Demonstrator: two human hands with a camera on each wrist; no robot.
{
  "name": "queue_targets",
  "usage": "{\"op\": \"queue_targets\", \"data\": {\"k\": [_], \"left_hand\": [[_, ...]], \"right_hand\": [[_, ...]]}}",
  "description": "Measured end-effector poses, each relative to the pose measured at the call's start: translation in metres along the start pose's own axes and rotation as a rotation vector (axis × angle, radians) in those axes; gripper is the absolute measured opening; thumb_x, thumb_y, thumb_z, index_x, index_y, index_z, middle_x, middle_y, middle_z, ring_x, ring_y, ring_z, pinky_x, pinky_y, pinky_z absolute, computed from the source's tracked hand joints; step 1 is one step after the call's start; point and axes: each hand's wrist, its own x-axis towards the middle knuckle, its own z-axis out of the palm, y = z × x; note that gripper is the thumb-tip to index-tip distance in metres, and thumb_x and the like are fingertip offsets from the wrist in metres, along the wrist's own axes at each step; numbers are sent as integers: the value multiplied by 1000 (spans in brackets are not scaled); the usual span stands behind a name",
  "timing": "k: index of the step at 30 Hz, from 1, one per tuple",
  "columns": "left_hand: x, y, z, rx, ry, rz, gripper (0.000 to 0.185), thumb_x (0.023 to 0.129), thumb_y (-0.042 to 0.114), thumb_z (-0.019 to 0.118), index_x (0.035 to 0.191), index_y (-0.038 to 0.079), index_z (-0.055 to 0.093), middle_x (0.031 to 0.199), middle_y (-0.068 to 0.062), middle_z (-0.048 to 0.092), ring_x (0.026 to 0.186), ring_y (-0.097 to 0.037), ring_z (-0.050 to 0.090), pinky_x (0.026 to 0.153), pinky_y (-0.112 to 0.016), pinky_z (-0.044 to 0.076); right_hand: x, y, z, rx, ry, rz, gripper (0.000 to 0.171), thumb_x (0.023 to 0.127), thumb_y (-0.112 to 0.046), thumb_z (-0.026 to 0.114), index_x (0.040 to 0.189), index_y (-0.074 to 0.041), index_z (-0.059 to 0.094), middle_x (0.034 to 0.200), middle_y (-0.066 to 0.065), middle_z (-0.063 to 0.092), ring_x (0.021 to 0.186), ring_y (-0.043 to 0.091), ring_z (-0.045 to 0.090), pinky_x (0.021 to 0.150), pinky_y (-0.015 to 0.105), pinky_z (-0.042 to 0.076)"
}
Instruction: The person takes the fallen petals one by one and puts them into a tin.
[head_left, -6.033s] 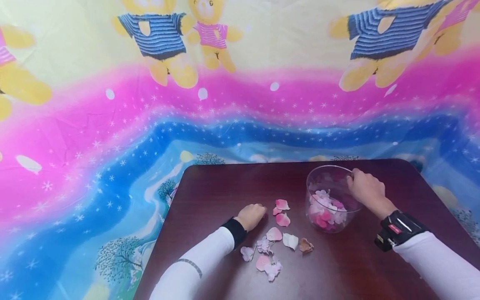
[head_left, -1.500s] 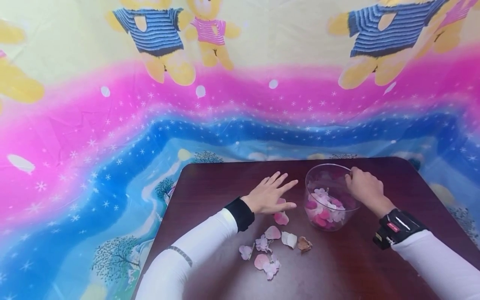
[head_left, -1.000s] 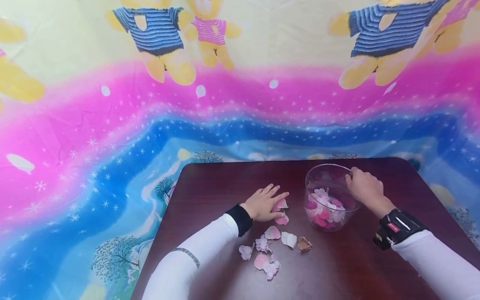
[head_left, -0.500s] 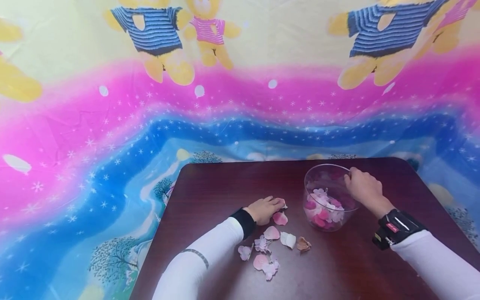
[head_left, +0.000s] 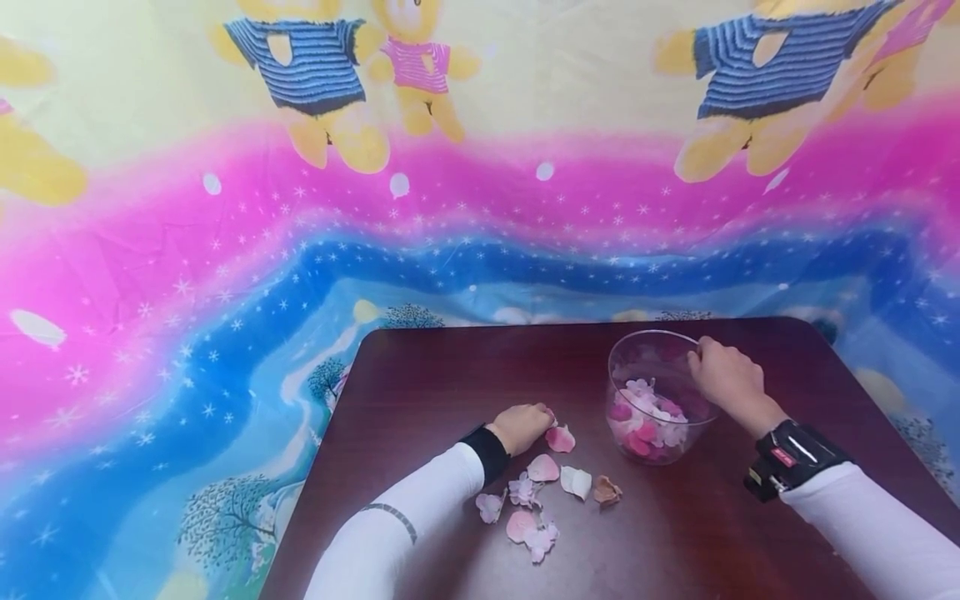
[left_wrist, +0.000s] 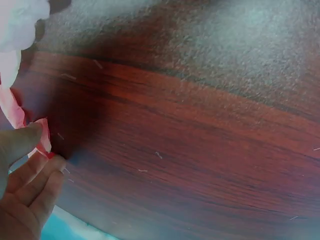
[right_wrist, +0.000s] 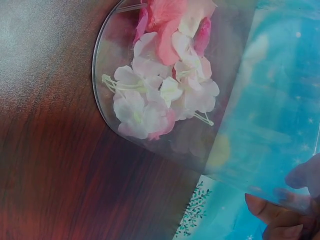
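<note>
Closest to you on the tabletop (head_left: 450, 375) there's a loose scatter of petals (head_left: 537, 500), pink, pale lilac and white, plus one brownish petal (head_left: 608, 490) at the right end of the bunch. They sit toward the near edge, roughly mid-width, just in front of your left hand.

Your left hand (head_left: 521, 425) is curled up with the knuckles down on the wood, right behind that scatter. From the wrist cam you can see your thumb and fingers pinching a pink petal (left_wrist: 44, 137) against the tabletop, so it's clenched around that one. Another pink petal (head_left: 561, 438) lies just beside your fingertips, on the side toward the bowl, not touching the hand as far as I can tell.

Over to the right is the clear glass bowl (head_left: 660, 342), standing upright on the tabletop, closer to the far right corner than to the near edge. It's got a pile of petals inside (head_left: 648, 417), whites and pinks with a couple of deeper pink ones, some with little green stems showing in the right wrist view.

Your right hand (head_left: 727, 375) is grasping the bowl's rim on its right side, fingers hooked over the edge, thumb side against the glass.

Behind the far edge hangs a bright cloth (head_left: 480, 208) with teddy bears, a pink band and a blue starry band.
</note>
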Motion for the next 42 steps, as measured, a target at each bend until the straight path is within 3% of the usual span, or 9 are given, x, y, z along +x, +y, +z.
{"op": "queue_targets", "data": {"k": [6,13,21,33,42], "left_hand": [[-7,3,1,5,38,-3,19,89,11,73,102,24,76,100,4,72,92,-11,72,80,-24,58],[-12,4,3,-12,34,-5,23,94,10,63,107,24,75,102,5,74,96,-10,72,81,-26,59],[-10,4,-1,-19,43,12,16,91,10,67,98,23,74,96,6,74,92,-9,72,78,-24,59],[-11,-4,-32,-155,110,14,9,93,8,68,94,18,68,81,5,63,76,-5,60,66,-16,49],[-17,1,-66,-158,210,95,4,97,13,68,97,17,67,87,5,66,83,-7,66,71,-15,53]], "right_hand": [[-1,-3,1,-6,6,4,28,102,-26,47,93,-1,55,71,19,59,68,40,61,49,47,41],[-1,-4,-3,-16,11,-3,28,101,-25,48,94,1,56,78,26,63,73,46,63,50,51,43],[0,-2,-1,-21,4,7,29,101,-26,48,96,1,56,75,23,62,70,42,62,50,50,43],[0,-3,-2,-12,-1,0,28,101,-25,48,98,1,56,74,22,61,70,43,62,49,49,42],[2,-1,-1,-11,-9,5,29,102,-26,48,97,1,56,72,20,60,69,40,61,50,48,42]]}}
